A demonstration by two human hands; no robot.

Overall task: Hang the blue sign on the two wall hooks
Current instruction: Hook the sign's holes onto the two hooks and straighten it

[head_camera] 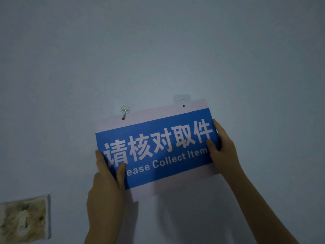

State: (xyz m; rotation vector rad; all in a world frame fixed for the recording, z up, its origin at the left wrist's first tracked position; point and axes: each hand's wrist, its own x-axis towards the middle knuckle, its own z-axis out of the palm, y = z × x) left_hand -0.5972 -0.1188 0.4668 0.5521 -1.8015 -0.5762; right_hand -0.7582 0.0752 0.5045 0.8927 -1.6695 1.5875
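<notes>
Two hooks on a pale wall (pixel 158 50); one sign held against it, tilted, right end higher than left.

Blue sign (pixel 158 148): white border, blue panel, white lettering. Flat to the wall, both hands on it. Two small holes in the top border.

Left hand (pixel 105 187): gripping the lower left corner. Thumb lies across the front face over the lettering, remaining fingers (pixel 99 159) run up the left edge and seem to curl behind. Closed on the sign.

Right hand (pixel 223 148): clamped on the right edge, thumb on the front, other digits wrapped round the edge. Closed on the sign too.

Worn, stained switch plate (pixel 26 221) low on the wall, far left, well apart from the work.

Left hook (pixel 125 111): metal hook hangs down to the left hole; looks threaded through, though too small to be certain.

Right hook (pixel 181 100): clear adhesive pad showing above the top edge. Right hole (pixel 184 106) sits just below it and looks empty.

Judgement: roughly halfway. Left side probably caught; right hole not yet over its hook. Remaining: seat the right hole, then let go.
</notes>
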